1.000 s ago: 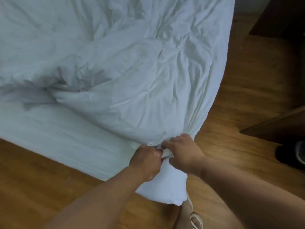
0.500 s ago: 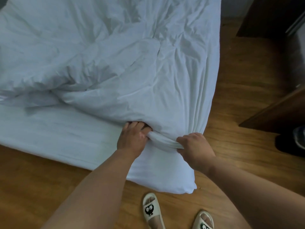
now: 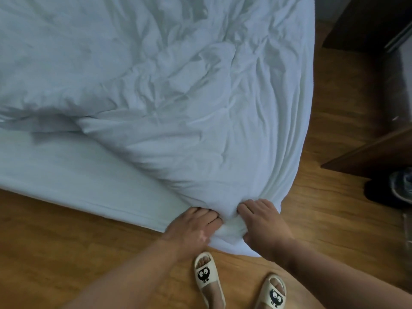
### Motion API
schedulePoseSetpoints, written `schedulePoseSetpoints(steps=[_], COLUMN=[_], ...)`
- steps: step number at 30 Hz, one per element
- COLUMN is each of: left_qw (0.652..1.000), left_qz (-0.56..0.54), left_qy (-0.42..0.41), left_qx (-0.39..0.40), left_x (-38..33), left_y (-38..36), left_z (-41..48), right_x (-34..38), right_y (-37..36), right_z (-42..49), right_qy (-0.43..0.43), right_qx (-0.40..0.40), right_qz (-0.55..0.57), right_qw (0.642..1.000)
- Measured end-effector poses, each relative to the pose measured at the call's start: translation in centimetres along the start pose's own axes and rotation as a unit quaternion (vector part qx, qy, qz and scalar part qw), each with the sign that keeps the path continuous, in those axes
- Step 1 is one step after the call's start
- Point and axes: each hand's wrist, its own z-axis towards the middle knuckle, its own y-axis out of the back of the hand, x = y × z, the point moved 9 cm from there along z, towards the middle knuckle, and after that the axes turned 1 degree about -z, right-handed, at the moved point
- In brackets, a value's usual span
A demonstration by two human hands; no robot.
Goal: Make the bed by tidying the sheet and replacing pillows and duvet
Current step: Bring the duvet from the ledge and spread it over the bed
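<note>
Both hands closed in since half a second ago: my left hand (image 3: 194,227) slid right and my right hand (image 3: 266,228) dropped lower. The duvet (image 3: 178,103) corner is now bunched between them at the near corner of the bed (image 3: 100,202), not stretched out as a roll. My read is that this corner is nearly seated. The sheet (image 3: 55,166) on the left is uncovered and the duvet is heaped and creased there, so spreading remains. No pillows in view. Left hand: fingers curled into the duvet's edge fold, gripping it. Right hand: fingers bent over the bunched corner, thumb under, pinching it. Neither has let go. Slippers (image 3: 206,275) are on the floor (image 3: 44,253) just below.
</note>
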Motion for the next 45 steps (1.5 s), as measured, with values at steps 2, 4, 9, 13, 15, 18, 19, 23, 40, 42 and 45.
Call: schedulePoseSetpoints(steps=[2, 4, 9, 13, 15, 18, 19, 23, 40, 42, 45], left_qw=[0.998, 0.996, 0.994, 0.989, 0.987, 0.98, 0.979, 0.983, 0.921, 0.926, 0.945], left_qz=[0.043, 0.07, -0.02, -0.033, -0.038, -0.024, -0.034, -0.105, 0.005, 0.005, -0.046], left_qy=[-0.036, -0.049, 0.103, 0.131, 0.091, 0.067, 0.086, 0.097, 0.235, 0.221, 0.188], left_qx=[-0.028, -0.028, -0.043, 0.067, 0.128, 0.185, 0.179, 0.111, 0.311, 0.308, 0.265], left_x=[2.1, 3.7, 3.4, -2.1, -7.1, -11.1, -10.8, -8.9, -12.0, -13.3, -12.7], left_y=[0.9, 0.9, 0.7, -0.2, -1.0, -0.7, 0.2, 2.0, 4.7, 4.8, 3.6], left_z=[-1.7, -2.0, 1.0, 1.5, 0.9, 0.8, 1.1, 1.1, 1.7, 3.2, 3.1], right_x=[-0.4, -0.9, -2.1, -3.8, -3.9, -2.2, -1.4, 0.2, 1.6, 2.5, 0.0], right_y=[-0.4, -0.7, -0.4, -0.3, -0.6, -1.3, -1.3, -0.2, 3.9, 4.2, 3.4], right_z=[0.2, 0.1, 0.0, -2.4, -4.2, -7.7, -8.7, -9.5, -14.2, -14.8, -14.5], right_qy=[-0.014, -0.025, -0.039, -0.055, -0.045, -0.009, 0.005, 0.067, -0.013, -0.006, -0.058], right_qx=[-0.015, -0.024, 0.009, 0.059, 0.075, 0.047, 0.022, -0.076, -0.038, -0.078, -0.034], right_qz=[0.004, 0.011, 0.041, 0.05, 0.016, -0.014, -0.02, -0.004, 0.072, 0.096, 0.164], right_qw=[1.0, 0.999, 0.998, 0.995, 0.996, 0.999, 1.0, 0.995, 0.997, 0.992, 0.984])
